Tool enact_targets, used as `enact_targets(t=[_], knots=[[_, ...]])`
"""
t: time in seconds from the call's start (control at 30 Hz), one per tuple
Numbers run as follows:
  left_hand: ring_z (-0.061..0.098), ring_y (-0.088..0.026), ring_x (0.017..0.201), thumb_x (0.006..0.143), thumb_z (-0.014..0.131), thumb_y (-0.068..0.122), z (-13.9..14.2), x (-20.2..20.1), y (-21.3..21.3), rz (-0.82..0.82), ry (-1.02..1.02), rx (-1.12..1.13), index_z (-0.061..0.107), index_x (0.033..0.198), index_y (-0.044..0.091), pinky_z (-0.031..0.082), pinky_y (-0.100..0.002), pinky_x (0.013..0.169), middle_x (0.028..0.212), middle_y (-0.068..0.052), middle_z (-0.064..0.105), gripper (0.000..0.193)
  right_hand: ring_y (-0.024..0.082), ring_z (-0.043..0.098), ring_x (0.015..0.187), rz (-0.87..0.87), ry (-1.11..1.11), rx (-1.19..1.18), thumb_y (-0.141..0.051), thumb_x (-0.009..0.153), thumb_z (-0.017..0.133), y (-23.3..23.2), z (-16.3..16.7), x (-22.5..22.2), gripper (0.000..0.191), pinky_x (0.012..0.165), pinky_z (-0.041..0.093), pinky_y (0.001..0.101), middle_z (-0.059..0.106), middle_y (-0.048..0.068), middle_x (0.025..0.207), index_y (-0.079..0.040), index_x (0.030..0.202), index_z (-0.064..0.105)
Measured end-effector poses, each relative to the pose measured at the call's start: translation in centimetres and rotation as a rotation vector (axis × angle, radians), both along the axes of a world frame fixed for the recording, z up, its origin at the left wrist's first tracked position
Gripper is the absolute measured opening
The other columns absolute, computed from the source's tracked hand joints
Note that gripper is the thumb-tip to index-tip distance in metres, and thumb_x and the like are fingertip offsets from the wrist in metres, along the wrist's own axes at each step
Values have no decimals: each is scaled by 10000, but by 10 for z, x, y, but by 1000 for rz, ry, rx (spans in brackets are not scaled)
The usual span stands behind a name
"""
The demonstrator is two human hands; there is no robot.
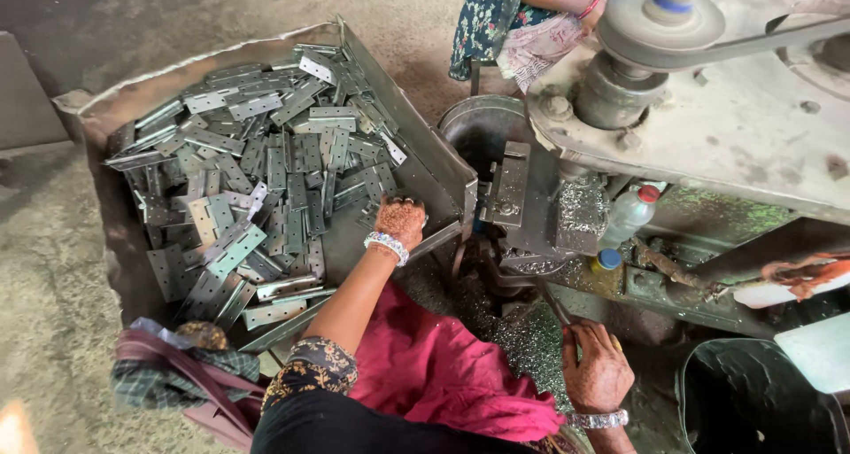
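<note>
My left hand (400,221) is down in the big dented sheet-metal tray (425,148), at its near right corner, fingers curled together and pointing away from me into the heap of flat grey steel hinge plates (266,170). The fingertips are buried among the plates, so I cannot tell whether they are already pinching one or only resting on the pile. The plates right under them lie with their long axes running mostly away from me, up the tray; almost all the rest of the heap spreads to the left of that hand and further up the tray.

My right hand (598,370) is well apart, outside the tray on its right, low beside the grey drilling machine (708,126). It is closed around a thin dark metal rod (556,308) that slants up toward the tray's right wall. So the left hand is plainly the one on the plates. Between the tray wall and the machine stands a small steel jig block (512,186), just right of the tray corner, strewn with shiny metal chips.
</note>
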State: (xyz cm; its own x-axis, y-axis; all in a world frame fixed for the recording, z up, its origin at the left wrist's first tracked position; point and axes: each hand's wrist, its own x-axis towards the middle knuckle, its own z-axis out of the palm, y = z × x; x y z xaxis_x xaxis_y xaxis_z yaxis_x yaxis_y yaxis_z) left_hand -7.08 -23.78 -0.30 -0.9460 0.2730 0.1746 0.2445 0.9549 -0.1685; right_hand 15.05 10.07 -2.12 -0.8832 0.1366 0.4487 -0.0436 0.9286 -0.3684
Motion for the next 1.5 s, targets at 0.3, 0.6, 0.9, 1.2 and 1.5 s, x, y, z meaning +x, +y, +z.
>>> enact_targets(t=[0.3,0.6,0.9,1.2,1.5], knots=[[723,-398,932,841,655,165,30,10,-33,338,172,465,714,1075,64,576,-510,840,975,-205,745,262,294,696,952,26,25,-33,-266,927,668,7,-3,5,173,846,551,399,731,15,1107,-121,992,738],[527,-338,1340,824,793,536,21,44,-40,657,-189,555,688,1250,157,283,-641,1164,1408,-105,602,580,286,691,959,70,67,-37,-256,936,674,8,-6,11,162,897,540,395,725,24,1101,-110,981,728],[651,-270,1195,1037,508,193,-3,15,11,227,35,95,703,1244,168,385,-571,1138,1245,-62,706,285,318,689,964,14,-6,-20,-280,891,681,6,-7,12,168,828,552,414,713,22,1121,-145,978,731],[681,-259,1092,929,579,193,-11,6,32,151,32,-56,779,1010,166,517,-462,889,1106,-57,739,218,259,744,958,-62,-459,87,-399,910,642,4,5,6,297,800,610,413,700,-4,1132,-251,1164,685],[713,-307,957,748,659,-46,-12,78,70,-2,260,1348,629,1099,56,554,-414,871,1006,-142,739,367,342,673,1152,133,-251,61,-465,867,683,-5,15,-21,542,937,559,472,663,88,1258,-145,1295,594]])
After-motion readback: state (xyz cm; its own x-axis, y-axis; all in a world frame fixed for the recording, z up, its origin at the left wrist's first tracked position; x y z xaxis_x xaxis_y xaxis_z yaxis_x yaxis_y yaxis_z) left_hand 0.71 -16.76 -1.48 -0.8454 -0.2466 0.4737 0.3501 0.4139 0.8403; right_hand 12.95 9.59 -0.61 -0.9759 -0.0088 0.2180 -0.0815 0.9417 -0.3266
